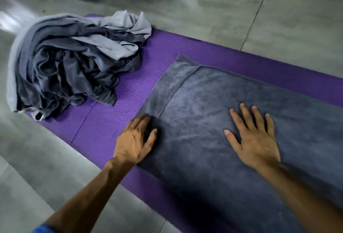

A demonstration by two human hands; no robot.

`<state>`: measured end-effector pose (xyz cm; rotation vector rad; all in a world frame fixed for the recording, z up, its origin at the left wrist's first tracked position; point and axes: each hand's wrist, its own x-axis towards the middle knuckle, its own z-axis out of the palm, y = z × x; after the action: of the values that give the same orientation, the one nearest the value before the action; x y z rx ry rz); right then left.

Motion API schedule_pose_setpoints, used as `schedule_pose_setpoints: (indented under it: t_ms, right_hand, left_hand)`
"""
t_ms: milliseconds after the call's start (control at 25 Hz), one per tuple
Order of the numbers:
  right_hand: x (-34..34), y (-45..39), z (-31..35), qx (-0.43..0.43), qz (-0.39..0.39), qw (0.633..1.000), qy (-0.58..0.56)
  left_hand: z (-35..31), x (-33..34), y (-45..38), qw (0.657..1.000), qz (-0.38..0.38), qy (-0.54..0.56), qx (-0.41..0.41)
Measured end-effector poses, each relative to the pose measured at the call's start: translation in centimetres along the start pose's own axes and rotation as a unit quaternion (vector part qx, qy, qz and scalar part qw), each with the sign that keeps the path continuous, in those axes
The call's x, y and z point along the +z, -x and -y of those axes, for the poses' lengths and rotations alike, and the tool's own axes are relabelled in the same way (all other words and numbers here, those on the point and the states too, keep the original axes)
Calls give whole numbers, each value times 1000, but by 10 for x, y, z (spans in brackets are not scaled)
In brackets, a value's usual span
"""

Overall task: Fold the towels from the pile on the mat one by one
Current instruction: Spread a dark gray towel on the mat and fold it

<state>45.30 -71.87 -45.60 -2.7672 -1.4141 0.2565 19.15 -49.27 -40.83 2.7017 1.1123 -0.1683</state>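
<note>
The dark grey towel [232,121] lies spread on the purple mat [111,114], its near-left corner pinched by the curled fingers of the left hand [135,140], probably ready to lift for a fold. The right hand [254,136] presses flat, fingers straight, pinning the cloth against sliding. The crumpled pile [74,62] waits beyond, on the mat's far-left end.

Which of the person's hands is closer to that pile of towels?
The left. The left hand rests at the spread towel's near-left corner, just right of the pile. The right hand lies flat mid-towel, farther away.
</note>
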Motion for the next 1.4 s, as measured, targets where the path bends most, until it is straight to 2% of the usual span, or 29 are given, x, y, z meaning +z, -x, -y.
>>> schedule_pose_setpoints:
  t_ms: [120, 240, 360, 480, 560, 600, 640, 720, 760, 880, 920, 1000, 1080, 1200, 1240, 1280, 1360, 1400]
  right_hand:
    - [-2, -1, 1, -7, -6, 1000, -1]
    - [-2, -3, 0, -4, -3, 1000, -4]
    - [-1, -4, -1, -9, -6, 1000, -12]
    - [2, -3, -1, -21, -12, 1000, -11]
    - [3, -3, -1, -22, -17, 1000, -10]
    - [2, -4, -1, -22, -14, 1000, -10]
    - [2, -4, -1, -20, -8, 1000, -10]
    - [1, -3, -2, -16, 0, 1000, -10]
    - [1, -3, -1, -17, 2, 1000, -9]
    - [0, -3, -2, -17, 7, 1000, -11]
    - [0, -4, -2, -17, 7, 1000, -10]
    - [-1, -4, -2, -20, 9, 1000, -12]
    - [-2, -4, -2, -17, 16, 1000, -9]
    - [-6, -3, -1, -16, 40, 999, 2]
    - [-8, -3, -2, -19, 58, 998, -2]
    - [-11, -4, -4, -23, 80, 996, -13]
    - [-21, -11, -9, -27, 141, 988, -54]
    - [-28, -14, -11, -22, 174, 981, -84]
  left_hand:
    - [-19, 9, -45, 998, 42, 25, 43]
    - [-41, 8, -95, 994, -28, 11, 102]
    - [-60, -3, -164, 991, -13, 1, 133]
    - [-86, -1, -235, 995, 26, 15, 98]
    - [-103, -6, -259, 983, 79, 162, 44]
    - [-103, -8, -258, 967, 70, 246, 24]
    - [-100, -11, -245, 956, 28, 292, 24]
    - [-88, -3, -192, 956, -80, 278, 40]
    - [-77, 8, -153, 966, -99, 234, 53]
    - [-24, 44, -31, 995, -59, 46, 62]
    - [-2, 51, -5, 996, -54, 24, 60]
    - [27, 52, 23, 996, -70, 48, 40]
    - [35, 43, 30, 987, -105, 117, -21]
    - [42, 36, 31, 953, -133, 187, -196]
    - [41, 30, 31, 929, -132, 236, -253]
    - [38, 23, 30, 890, -130, 314, -305]
    - [29, 12, 28, 812, -93, 448, -362]
    - [27, 7, 27, 806, -77, 463, -361]
